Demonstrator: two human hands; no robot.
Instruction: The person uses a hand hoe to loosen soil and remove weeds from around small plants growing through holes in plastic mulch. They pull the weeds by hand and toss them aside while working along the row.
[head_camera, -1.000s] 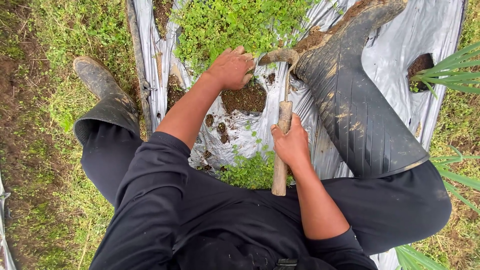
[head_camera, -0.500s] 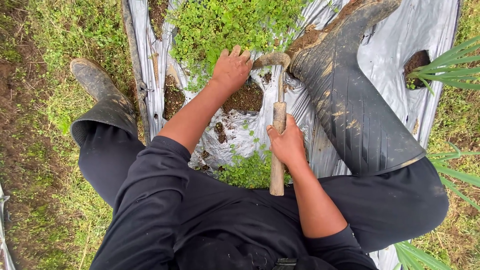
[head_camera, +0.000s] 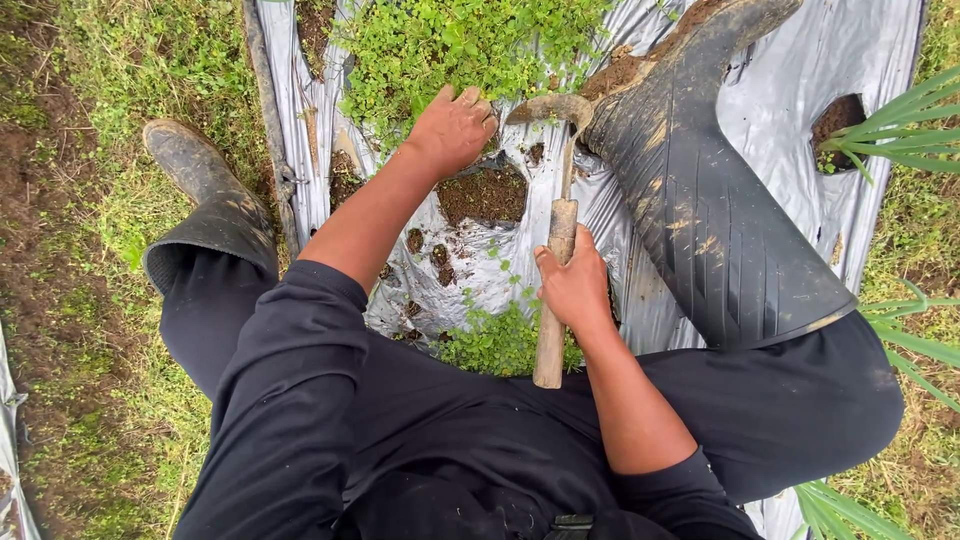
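Weeds (head_camera: 460, 45), a dense patch of small green leaves, grew out of a torn opening in silver plastic mulch (head_camera: 860, 60), directly under and beyond the person's left hand (head_camera: 452, 130). That hand lay palm down with its fingers curled into the near edge of the patch; whether it had closed on any stems could not be told. Just nearer than the left hand, a hole in the sheet showed dark bare soil (head_camera: 485, 195), with a few clods scattered on the plastic beside it.

The right hand (head_camera: 575, 290) was wrapped firmly around the wooden handle of a small hand hoe (head_camera: 553, 300), gripping it about midway. The handle ran from near the person's lap up to a thin metal neck, and the curved, mud-caked blade (head_camera: 550, 107) sat just to the right of the left hand's fingertips, at the edge of the weeds.

A second, smaller clump of weeds (head_camera: 495, 345) grew just left of the right hand, close to the handle's end.

To the right of both hands stood a tall, muddy black rubber boot (head_camera: 700, 200) planted on the plastic. Its mate (head_camera: 195, 175) was well to the left of the left arm, on grass. Long narrow green leaves (head_camera: 900, 130) showed far right.
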